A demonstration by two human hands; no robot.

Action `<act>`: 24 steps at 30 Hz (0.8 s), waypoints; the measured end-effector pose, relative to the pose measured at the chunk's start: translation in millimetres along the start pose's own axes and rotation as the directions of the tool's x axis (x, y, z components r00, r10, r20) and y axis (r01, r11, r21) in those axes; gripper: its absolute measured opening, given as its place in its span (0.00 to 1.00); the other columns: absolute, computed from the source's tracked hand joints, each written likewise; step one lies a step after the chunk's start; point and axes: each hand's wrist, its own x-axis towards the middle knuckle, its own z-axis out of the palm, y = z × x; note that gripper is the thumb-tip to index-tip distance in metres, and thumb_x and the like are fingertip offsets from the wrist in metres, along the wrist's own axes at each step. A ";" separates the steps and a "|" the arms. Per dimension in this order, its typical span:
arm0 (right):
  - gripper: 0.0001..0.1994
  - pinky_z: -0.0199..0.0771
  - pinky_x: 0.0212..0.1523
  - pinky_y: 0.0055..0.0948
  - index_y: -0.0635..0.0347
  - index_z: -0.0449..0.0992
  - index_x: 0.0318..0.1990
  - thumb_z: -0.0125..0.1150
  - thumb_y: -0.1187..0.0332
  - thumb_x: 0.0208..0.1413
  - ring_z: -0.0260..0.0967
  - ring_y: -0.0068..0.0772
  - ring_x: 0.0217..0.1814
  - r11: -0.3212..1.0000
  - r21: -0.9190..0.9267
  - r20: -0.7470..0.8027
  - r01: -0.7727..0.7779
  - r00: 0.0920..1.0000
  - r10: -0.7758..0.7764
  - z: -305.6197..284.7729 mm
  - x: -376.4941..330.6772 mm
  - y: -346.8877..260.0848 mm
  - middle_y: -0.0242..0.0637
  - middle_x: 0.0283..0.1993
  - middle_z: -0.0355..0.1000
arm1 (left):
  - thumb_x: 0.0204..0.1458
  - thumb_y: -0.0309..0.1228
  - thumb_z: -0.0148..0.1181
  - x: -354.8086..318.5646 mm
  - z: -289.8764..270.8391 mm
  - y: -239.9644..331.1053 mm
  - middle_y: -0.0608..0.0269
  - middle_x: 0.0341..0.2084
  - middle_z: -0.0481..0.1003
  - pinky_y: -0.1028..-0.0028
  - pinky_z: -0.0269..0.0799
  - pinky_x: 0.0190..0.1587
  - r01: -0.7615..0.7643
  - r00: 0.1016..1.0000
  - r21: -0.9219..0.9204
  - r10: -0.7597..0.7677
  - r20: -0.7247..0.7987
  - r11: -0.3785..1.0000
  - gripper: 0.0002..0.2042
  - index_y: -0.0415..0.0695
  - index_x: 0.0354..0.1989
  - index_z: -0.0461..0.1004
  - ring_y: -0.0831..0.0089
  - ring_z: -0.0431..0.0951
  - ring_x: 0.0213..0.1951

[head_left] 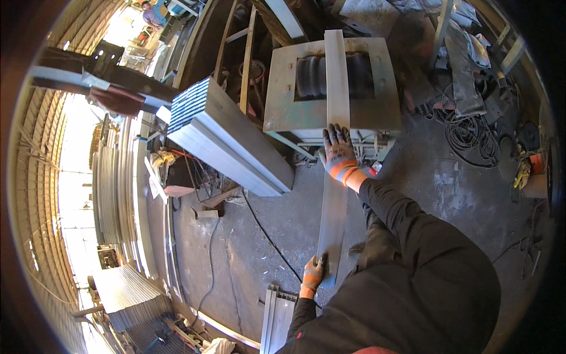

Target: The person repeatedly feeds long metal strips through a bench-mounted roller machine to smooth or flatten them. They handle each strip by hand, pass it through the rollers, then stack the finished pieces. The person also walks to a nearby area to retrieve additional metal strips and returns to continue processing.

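Note:
A long flat metal plank lies over the top of a grey-green box-shaped machine, crossing the opening that shows a black ribbed roller. Its near end reaches down beside my body. My right hand, in an orange and dark grey glove, rests flat on the plank at the machine's near edge, fingers stretched out. Lower down, my left hand, gloved alike, grips the plank's left edge close to its near end, thumb on top; its other fingers are partly hidden.
Left of the machine stands a tall stack of metal profiles. More profiles lie near my left arm. A black cable crosses the floor. Coiled hoses lie at the right. Another person is far off at upper left.

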 end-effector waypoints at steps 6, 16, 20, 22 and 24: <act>0.40 0.38 0.89 0.63 0.70 0.65 0.79 0.59 0.49 0.69 0.44 0.64 0.91 0.993 0.105 -0.037 0.059 0.998 -0.055 -28.0 -156.6 -70.3 0.60 0.88 0.51 | 0.69 0.58 0.66 -117.6 0.0 -134.5 0.53 0.41 0.88 0.62 0.79 0.52 -0.011 0.997 0.066 0.016 -0.080 0.998 0.30 0.38 0.53 0.85 0.68 0.84 0.45; 0.54 0.48 0.85 0.66 0.62 0.55 0.84 0.74 0.41 0.61 0.48 0.66 0.90 0.821 0.525 0.156 -0.223 0.974 0.165 18.0 -329.6 -110.0 0.60 0.88 0.49 | 0.60 0.66 0.68 -285.1 3.0 -258.4 0.42 0.30 0.84 0.44 0.78 0.43 0.159 0.887 0.370 0.032 -0.461 0.915 0.32 0.42 0.36 0.77 0.38 0.85 0.41; 0.60 0.70 0.78 0.49 0.66 0.53 0.83 0.81 0.38 0.54 0.63 0.54 0.82 -0.022 0.796 0.592 -0.604 0.772 0.233 73.5 -365.7 -122.5 0.56 0.81 0.63 | 0.60 0.63 0.70 -330.6 6.2 -288.6 0.51 0.32 0.84 0.48 0.78 0.40 0.109 0.834 0.409 0.140 -0.533 0.906 0.28 0.47 0.42 0.77 0.44 0.86 0.37; 0.51 0.75 0.75 0.47 0.64 0.59 0.80 0.82 0.46 0.59 0.70 0.45 0.74 0.195 0.677 0.638 -0.710 0.698 0.324 79.5 -383.7 -134.7 0.51 0.75 0.69 | 0.61 0.61 0.69 -343.2 4.8 -298.4 0.52 0.33 0.84 0.49 0.78 0.40 0.107 0.840 0.440 0.156 -0.520 0.892 0.26 0.47 0.43 0.76 0.45 0.86 0.36; 0.54 0.78 0.71 0.43 0.66 0.56 0.81 0.83 0.46 0.58 0.74 0.44 0.71 0.206 0.744 0.568 -0.635 0.765 0.303 69.4 -391.5 -145.1 0.51 0.72 0.74 | 0.63 0.59 0.68 -351.3 3.6 -303.0 0.53 0.33 0.84 0.49 0.77 0.40 0.129 0.843 0.452 0.143 -0.519 0.882 0.24 0.48 0.43 0.76 0.46 0.85 0.36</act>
